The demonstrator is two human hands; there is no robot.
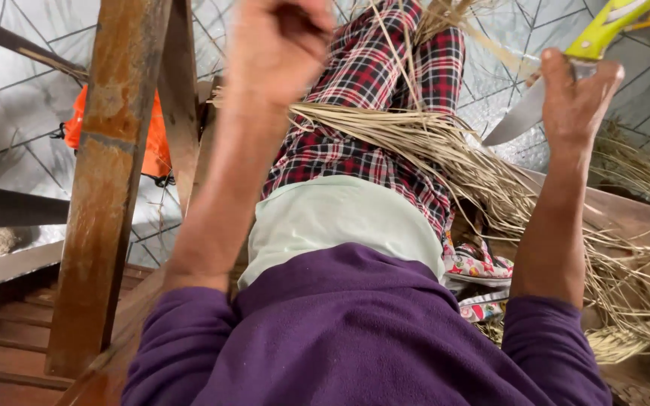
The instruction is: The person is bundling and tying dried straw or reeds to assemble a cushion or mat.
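Observation:
My left hand (pixel 276 45) is clenched into a fist at the top middle, gripping thin dry straw strands (pixel 415 139) that run across my red plaid trouser legs (pixel 374 113). My right hand (pixel 577 98) at the upper right is closed on a knife with a yellow-green handle (pixel 603 30). Its grey blade (pixel 517 116) points down-left towards the straw bundle. My purple sleeves and pale green shirt fill the lower part of the view.
A rusty-brown wooden post (pixel 107 180) leans at the left, with an orange cloth (pixel 156 139) behind it. Wooden steps (pixel 9 331) lie at the lower left. More loose straw (pixel 641 286) piles at the right over a brown board. The floor has a grey geometric pattern.

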